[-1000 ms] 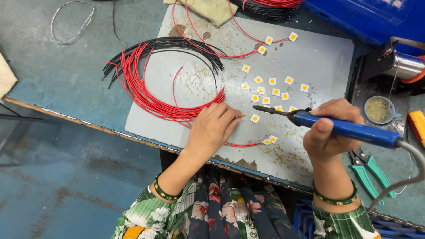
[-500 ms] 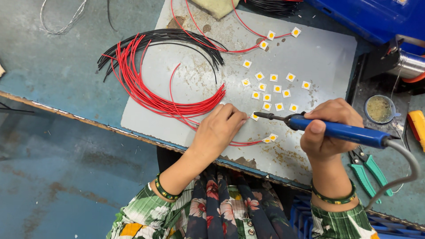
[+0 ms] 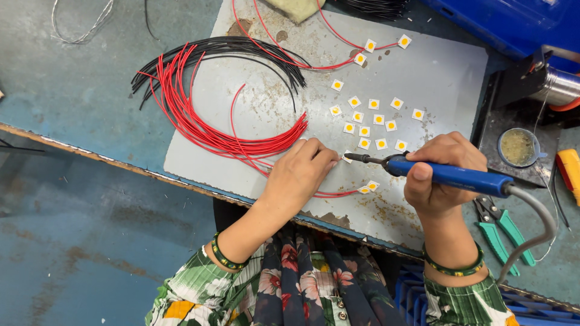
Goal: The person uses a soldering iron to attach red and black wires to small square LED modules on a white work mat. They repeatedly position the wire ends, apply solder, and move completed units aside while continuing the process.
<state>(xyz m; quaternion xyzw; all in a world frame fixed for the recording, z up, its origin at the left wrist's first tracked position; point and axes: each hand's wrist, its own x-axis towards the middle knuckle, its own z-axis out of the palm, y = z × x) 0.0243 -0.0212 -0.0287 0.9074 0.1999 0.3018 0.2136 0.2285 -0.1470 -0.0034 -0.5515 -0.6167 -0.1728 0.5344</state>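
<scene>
My right hand [image 3: 438, 175] grips a blue-handled soldering iron [image 3: 450, 175] whose dark tip points left at a small white square chip with a yellow centre [image 3: 347, 158]. My left hand [image 3: 299, 175] lies on the grey work plate [image 3: 435, 72] with its fingertips pinching a red wire against that chip. More white chips [image 3: 371, 121] are scattered on the plate just beyond. A bundle of red wires [image 3: 199, 121] and black wires [image 3: 229, 48] curves across the plate's left side.
Green-handled cutters [image 3: 501, 226] lie right of my right hand. A small round tin [image 3: 518, 147], a solder spool [image 3: 556, 84] and a blue case [image 3: 513, 24] sit at the right and back. The bench edge [image 3: 90, 151] runs along the left.
The view has shifted slightly. My left hand and the iron's tip have closed in on the same chip near the plate's front edge.
</scene>
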